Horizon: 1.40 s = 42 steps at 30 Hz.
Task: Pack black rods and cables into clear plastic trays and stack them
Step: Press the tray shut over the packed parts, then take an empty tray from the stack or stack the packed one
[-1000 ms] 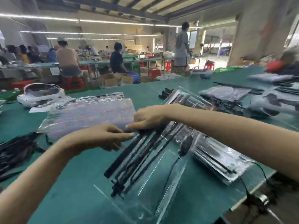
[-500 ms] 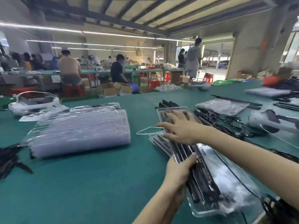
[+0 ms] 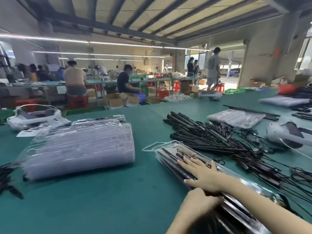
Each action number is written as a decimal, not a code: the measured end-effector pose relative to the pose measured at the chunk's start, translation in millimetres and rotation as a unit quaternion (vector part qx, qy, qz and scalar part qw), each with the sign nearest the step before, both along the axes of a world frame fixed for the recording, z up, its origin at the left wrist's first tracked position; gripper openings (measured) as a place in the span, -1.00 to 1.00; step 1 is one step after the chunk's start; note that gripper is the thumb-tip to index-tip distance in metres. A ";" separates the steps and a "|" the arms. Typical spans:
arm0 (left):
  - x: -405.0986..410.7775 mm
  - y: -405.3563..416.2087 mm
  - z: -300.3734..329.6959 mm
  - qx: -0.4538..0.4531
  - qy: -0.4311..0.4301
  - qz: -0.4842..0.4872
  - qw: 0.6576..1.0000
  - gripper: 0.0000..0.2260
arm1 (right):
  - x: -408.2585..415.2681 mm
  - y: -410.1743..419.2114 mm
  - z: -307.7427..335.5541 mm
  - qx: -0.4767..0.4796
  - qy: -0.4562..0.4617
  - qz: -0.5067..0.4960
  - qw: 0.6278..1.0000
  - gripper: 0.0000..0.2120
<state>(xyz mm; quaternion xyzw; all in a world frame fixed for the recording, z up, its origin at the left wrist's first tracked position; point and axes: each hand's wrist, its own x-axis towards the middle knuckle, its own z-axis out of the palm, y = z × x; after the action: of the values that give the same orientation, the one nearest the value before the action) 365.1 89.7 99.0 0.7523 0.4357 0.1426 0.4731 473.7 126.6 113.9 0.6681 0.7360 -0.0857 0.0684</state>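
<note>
A stack of clear plastic trays (image 3: 170,150) filled with black rods lies on the green table in front of me, running from centre to lower right. My right hand (image 3: 201,174) lies flat on top of the stack with straight fingers, pressing it. My left hand (image 3: 200,202) grips the near left edge of the stack, fingers curled round it. A loose pile of black rods and cables (image 3: 217,137) is spread to the right of the stack. A thick pile of empty clear trays (image 3: 81,147) sits to the left.
The green table (image 3: 109,196) stretches ahead. A white headset (image 3: 285,135) lies at right and another white device (image 3: 32,115) at far left. More tray stacks (image 3: 236,117) lie behind the rods. Black cables (image 3: 8,179) reach the left edge. People work at benches beyond.
The view has lifted and shifted. The filled tray stack now lies settled on the table; my right hand has slid nearer along its top, and my left hand still holds its near edge.
</note>
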 end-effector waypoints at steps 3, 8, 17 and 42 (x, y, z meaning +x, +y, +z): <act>-13.5 5.0 -7.3 0.027 0.027 -0.012 0.999 -0.57 | -8.9 0.0 -16.4 0.031 -0.006 -0.028 0.999 -0.41; -38.3 0.2 -16.6 -0.025 -0.010 0.004 1.000 -0.78 | -26.5 1.6 -32.8 0.094 -0.006 -0.066 0.993 -0.46; -118.9 3.7 -36.2 0.053 -0.088 0.117 0.988 -0.85 | -29.2 0.8 -35.0 0.091 -0.037 -0.094 0.991 -0.45; -355.5 73.6 -75.1 0.280 0.257 0.380 0.843 -0.51 | -347.3 145.5 -7.6 0.373 0.038 0.127 0.918 -0.82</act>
<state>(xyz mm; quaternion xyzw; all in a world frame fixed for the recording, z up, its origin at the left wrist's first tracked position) 9.5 163.3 23.9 0.6376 0.7353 0.2289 0.0222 126.4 272.1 106.2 0.5422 0.7954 0.1793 -0.2032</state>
